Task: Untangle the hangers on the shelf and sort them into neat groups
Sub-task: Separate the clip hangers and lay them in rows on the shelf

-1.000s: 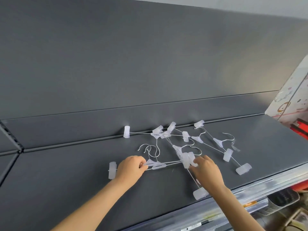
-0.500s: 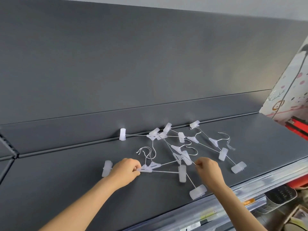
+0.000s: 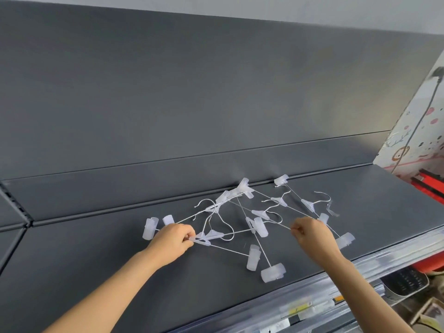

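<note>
Head view, L hand (image 3: 171, 239), R hand (image 3: 312, 233) pinch hangers (image 3: 260, 227) (near shelf (image 3: 389, 212) front edge)

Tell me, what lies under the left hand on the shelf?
The left hand pinches a hanger's white hub; the end clip shows on its other side. The wire joining them is hidden beneath the hand.

Prob. a shop: dark metal display shelf (image 3: 360, 212) w/ tall back panel (image 3: 216, 92), slotted upright (image 3: 14, 200) at L, clear price-label strip (image 3: 312, 306) along front edge, printed box (image 3: 413, 131) at R.
</note>
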`<state>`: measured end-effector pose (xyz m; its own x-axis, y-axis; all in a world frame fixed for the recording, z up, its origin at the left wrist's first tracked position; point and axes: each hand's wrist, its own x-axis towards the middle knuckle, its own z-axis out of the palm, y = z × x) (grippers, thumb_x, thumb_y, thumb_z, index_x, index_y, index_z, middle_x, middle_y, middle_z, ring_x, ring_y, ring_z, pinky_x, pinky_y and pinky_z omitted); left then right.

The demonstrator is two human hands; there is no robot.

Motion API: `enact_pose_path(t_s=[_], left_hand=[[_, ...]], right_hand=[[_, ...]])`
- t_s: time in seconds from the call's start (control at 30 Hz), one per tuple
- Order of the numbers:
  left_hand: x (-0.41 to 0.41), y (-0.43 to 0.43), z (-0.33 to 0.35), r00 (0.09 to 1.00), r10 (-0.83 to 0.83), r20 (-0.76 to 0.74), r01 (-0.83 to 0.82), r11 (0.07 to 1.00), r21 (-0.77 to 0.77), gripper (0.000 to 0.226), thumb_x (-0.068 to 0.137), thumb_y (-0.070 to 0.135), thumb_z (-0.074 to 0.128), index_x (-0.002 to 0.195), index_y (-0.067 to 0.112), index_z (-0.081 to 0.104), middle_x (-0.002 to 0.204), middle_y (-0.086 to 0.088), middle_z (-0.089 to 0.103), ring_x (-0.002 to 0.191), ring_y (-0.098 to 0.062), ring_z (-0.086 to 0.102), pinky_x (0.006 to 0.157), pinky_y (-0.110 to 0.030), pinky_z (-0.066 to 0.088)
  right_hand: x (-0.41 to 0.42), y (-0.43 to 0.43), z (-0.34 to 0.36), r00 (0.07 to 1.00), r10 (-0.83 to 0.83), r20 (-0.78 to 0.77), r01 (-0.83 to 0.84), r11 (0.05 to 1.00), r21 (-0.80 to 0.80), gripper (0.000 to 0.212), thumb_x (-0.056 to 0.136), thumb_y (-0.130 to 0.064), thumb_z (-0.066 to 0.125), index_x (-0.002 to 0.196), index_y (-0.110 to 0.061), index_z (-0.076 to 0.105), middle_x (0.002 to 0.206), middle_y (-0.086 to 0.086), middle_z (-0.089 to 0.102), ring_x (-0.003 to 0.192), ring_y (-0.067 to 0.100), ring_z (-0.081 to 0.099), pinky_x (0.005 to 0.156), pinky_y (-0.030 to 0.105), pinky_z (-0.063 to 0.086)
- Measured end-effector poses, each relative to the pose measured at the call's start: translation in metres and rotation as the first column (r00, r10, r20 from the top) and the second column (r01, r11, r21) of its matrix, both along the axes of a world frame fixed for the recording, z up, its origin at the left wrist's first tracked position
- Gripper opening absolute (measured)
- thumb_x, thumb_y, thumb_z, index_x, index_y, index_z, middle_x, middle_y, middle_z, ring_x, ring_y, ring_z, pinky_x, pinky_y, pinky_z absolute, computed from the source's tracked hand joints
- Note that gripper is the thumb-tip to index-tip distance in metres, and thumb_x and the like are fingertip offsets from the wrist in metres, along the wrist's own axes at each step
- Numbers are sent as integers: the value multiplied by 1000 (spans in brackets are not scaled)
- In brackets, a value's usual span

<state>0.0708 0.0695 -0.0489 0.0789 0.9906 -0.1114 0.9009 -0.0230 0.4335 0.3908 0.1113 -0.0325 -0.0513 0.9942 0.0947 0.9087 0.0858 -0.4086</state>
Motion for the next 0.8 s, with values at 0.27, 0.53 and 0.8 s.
enact_pose_path(t_s=[0.27, 0.53, 0.8], left_hand=[[-17, -6, -6, 999, 46, 2, -46, 998, 46, 19, 87, 17, 53, 72, 29, 53, 62, 12, 49, 67, -11, 43, 57, -23, 34], [-33, -5, -6, 994, 107, 2, -106, 989, 105, 17, 90, 17, 50, 76, 26, 52, 63, 14, 48, 64, -10, 42, 50, -17, 27], [-31, -3, -6, 993, 118, -5, -116, 983, 142, 17, 90, 15, 48, 76, 24, 51, 65, 14, 46, 67, -12, 43, 50, -15, 24]], right_hand=[[9, -7, -9, 999, 0, -52, 1, 1000, 24, 8, 82, -5, 60, 80, -3, 67, 73, 0, 54, 69, 20, 48, 62, 28, 36], [20, -7, -4, 992, 114, -51, -115, 993, -12, 5, 78, -1, 65, 75, -2, 69, 67, 1, 55, 66, 24, 53, 65, 32, 42], [24, -3, 0, 993, 114, -10, -114, 992, 51, 8, 79, -2, 63, 76, -4, 70, 70, 2, 57, 67, 23, 54, 66, 32, 44]])
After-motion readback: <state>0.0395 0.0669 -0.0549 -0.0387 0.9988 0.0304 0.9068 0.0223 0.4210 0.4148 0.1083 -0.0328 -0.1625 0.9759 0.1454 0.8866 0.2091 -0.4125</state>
